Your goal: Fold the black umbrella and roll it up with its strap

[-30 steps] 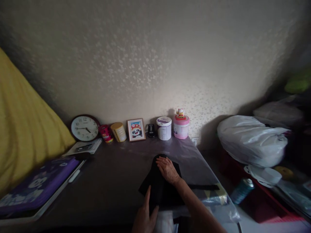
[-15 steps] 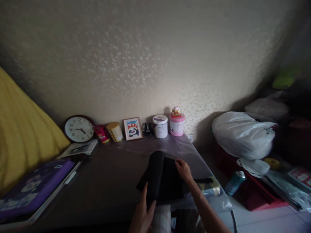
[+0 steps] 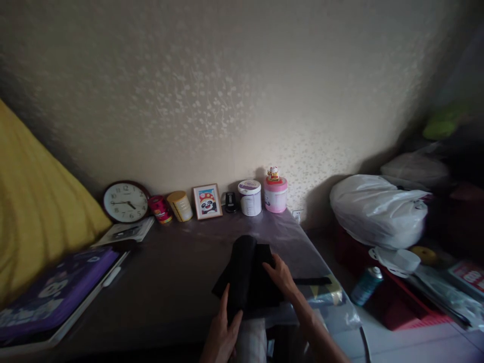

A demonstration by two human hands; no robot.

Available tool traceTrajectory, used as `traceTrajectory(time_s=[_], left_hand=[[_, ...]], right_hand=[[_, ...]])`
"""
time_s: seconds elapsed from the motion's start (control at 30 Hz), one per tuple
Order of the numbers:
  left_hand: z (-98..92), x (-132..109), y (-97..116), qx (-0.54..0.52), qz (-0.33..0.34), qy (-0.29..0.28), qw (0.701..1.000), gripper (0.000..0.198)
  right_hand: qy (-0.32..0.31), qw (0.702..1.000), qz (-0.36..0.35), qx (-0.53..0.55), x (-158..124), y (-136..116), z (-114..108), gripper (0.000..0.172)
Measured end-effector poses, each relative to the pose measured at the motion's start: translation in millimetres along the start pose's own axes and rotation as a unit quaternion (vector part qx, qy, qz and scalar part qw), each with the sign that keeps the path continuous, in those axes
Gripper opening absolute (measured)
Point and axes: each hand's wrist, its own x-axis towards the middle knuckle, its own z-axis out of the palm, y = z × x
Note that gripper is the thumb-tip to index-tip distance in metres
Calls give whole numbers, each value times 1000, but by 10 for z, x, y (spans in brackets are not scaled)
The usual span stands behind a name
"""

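Note:
A black folded cloth (image 3: pixel 244 275) lies on the dark desk (image 3: pixel 166 282) near its front edge. My left hand (image 3: pixel 223 333) rests at the cloth's near edge, forefinger stretched out on the fabric and the thumb beside it. My right hand (image 3: pixel 282 276) lies on the cloth's right part, fingers spread and pressing a fold inward toward the middle. A thin black strap (image 3: pixel 313 281) runs right from the cloth.
Along the wall stand a clock (image 3: pixel 125 202), a red can (image 3: pixel 159 209), a yellow can (image 3: pixel 181 205), a framed panda picture (image 3: pixel 207 201), a white tub (image 3: pixel 249 197) and a pink tub (image 3: pixel 275 193). A purple book (image 3: pixel 56 290) lies left. White bag (image 3: pixel 378 209) and spray can (image 3: pixel 365 292) right.
My right hand left the cloth's middle for its right edge, then came back inward with the fold. The cloth is now narrower on the right. The left hand stayed put.

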Motion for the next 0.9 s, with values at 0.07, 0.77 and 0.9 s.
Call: traceTrajectory(time_s=[0.07, 0.77, 0.9], left_hand=[[-3, -15, 32, -8, -6, 3, 1000, 65], [-43, 27, -27, -15, 92, 6, 996, 65], [-71, -6, 40, -14, 91, 8, 996, 68]], right_hand=[[-8, 1000, -1, 30, 4, -34, -11, 39], [-107, 979, 18, 170, 31, -626, 59, 48], [-181, 961, 64, 199, -137, -626, -150, 55]])
